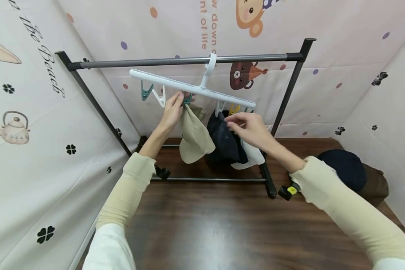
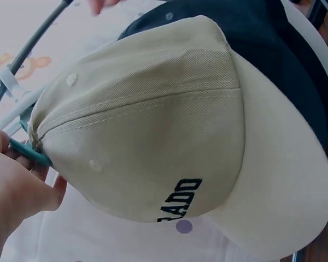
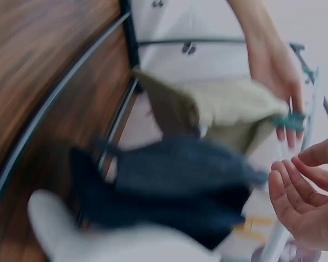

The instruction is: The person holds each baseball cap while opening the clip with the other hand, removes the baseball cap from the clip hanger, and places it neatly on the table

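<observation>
My left hand (image 1: 173, 109) pinches a green clip (image 2: 30, 152) that grips the back end of a beige cap (image 1: 196, 138). The cap hangs with its brim downward, and dark letters show on its front in the left wrist view. Beside it a navy cap (image 1: 222, 140) hangs from a white clip (image 1: 219, 107). My right hand (image 1: 251, 129) is close to that navy cap's top, its fingers loosely bent with nothing visible between them. Behind the navy cap, a white cap (image 1: 253, 154) is partly hidden. All hang below a white clip hanger (image 1: 168, 80), which tilts down to the right.
The hanger hooks over the top bar (image 1: 121, 63) of a dark metal rack. Further clips, green (image 1: 146, 91), white (image 1: 159, 98) and yellow (image 1: 234, 109), are on the hanger. Another navy cap (image 1: 344, 168) lies by a brown item (image 1: 375, 183) on the floor at right. Printed cloth walls surround the rack.
</observation>
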`<state>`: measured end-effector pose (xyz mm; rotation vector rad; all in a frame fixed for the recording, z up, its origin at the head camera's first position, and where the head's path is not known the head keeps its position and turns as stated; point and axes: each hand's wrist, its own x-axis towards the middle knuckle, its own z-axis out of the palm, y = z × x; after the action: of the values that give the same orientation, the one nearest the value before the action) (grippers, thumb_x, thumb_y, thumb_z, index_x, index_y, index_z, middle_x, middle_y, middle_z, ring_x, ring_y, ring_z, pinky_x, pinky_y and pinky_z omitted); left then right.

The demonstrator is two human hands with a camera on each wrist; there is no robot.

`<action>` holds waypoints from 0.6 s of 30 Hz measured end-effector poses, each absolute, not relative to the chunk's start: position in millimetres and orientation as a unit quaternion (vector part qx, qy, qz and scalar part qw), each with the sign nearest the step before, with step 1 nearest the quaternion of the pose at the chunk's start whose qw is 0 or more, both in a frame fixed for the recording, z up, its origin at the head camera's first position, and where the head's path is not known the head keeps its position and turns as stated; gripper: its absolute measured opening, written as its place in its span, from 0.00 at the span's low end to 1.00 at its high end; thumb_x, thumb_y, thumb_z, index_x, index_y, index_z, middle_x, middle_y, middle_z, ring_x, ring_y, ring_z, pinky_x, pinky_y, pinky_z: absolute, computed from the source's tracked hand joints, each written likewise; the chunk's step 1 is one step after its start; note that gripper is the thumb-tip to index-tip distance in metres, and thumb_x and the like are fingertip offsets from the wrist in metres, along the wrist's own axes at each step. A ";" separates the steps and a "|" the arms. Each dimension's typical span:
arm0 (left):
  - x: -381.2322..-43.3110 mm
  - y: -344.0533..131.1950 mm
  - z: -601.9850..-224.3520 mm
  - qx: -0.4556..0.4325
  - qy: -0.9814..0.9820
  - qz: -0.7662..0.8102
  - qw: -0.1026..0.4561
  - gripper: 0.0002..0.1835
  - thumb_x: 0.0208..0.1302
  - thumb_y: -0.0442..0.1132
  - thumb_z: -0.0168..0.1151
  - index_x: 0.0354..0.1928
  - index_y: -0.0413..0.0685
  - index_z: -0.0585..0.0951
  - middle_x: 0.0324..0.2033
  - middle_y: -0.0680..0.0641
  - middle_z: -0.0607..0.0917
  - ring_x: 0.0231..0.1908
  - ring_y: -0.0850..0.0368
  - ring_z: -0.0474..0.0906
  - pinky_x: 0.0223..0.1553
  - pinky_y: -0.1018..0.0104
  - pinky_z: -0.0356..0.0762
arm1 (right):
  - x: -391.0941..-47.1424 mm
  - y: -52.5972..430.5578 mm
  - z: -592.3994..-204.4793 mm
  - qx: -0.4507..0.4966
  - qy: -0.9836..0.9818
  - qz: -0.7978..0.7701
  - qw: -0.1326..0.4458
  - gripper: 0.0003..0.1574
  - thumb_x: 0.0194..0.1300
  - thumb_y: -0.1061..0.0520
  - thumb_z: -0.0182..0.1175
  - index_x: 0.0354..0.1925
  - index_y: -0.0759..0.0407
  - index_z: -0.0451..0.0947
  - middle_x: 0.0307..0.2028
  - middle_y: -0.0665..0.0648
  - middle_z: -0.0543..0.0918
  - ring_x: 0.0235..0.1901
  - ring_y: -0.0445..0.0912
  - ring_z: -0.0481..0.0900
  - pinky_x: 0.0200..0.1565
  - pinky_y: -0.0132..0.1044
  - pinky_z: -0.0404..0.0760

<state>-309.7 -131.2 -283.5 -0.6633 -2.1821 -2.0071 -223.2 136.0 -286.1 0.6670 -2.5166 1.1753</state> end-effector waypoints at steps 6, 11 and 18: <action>-303.0 -133.6 -286.4 -0.212 -0.696 -0.684 0.048 0.24 0.84 0.44 0.40 0.69 0.36 0.73 0.64 0.38 0.81 0.59 0.51 0.77 0.76 0.53 0.57 | -232.1 90.9 -280.1 0.253 -0.864 0.425 0.092 0.17 0.76 0.59 0.58 0.57 0.65 0.83 0.53 0.64 0.86 0.48 0.54 0.88 0.50 0.40 0.87; -295.0 -134.0 -285.4 -0.229 -0.701 -0.675 0.014 0.24 0.82 0.48 0.45 0.65 0.41 0.79 0.58 0.54 0.86 0.61 0.53 0.75 0.78 0.48 0.49 | -236.5 73.4 -281.6 0.254 -0.877 0.405 0.053 0.21 0.78 0.55 0.56 0.60 0.64 0.81 0.49 0.64 0.88 0.40 0.51 0.86 0.43 0.38 0.83; -283.8 -134.6 -279.8 -0.252 -0.719 -0.648 -0.016 0.25 0.83 0.47 0.44 0.67 0.37 0.76 0.68 0.41 0.78 0.72 0.51 0.68 0.80 0.50 0.45 | -238.2 64.6 -286.3 0.273 -0.863 0.425 0.029 0.18 0.79 0.56 0.54 0.59 0.63 0.80 0.44 0.62 0.87 0.34 0.47 0.81 0.37 0.35 0.75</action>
<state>-283.8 -134.6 -279.8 -0.7990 -2.2823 -2.0561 -238.2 64.6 -286.3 0.8414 -2.6611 1.3105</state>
